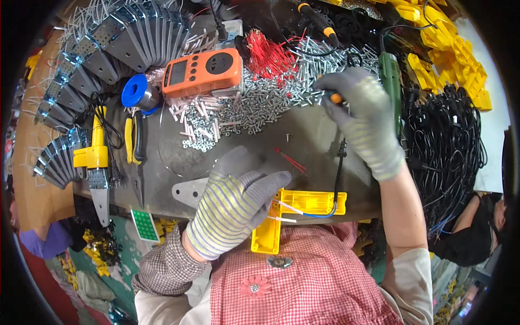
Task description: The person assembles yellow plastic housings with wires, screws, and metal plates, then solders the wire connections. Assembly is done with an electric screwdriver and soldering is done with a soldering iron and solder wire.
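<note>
My left hand (233, 208), in a striped grey glove, is over the front edge of the table, its thumb beside an open yellow plastic housing (265, 233). Its other fingers are smeared by motion, so I cannot make out whether they hold anything. White and blue wires lie in the housing, and a black cord (339, 168) runs up from it. Partly under the left hand is a grey metal blade (187, 192). My right hand (365, 116), gloved too, is raised near the screw pile, closed around a black-and-orange tool (336, 98) mostly hidden by the fingers.
Loose screws (254, 111) and red wires (268, 57) are heaped beyond the hands, beside an orange meter (203, 73). Pliers (134, 138), a yellow soldering iron (97, 146) and a solder spool (142, 95) stand left. Black cords (444, 141) pile up right.
</note>
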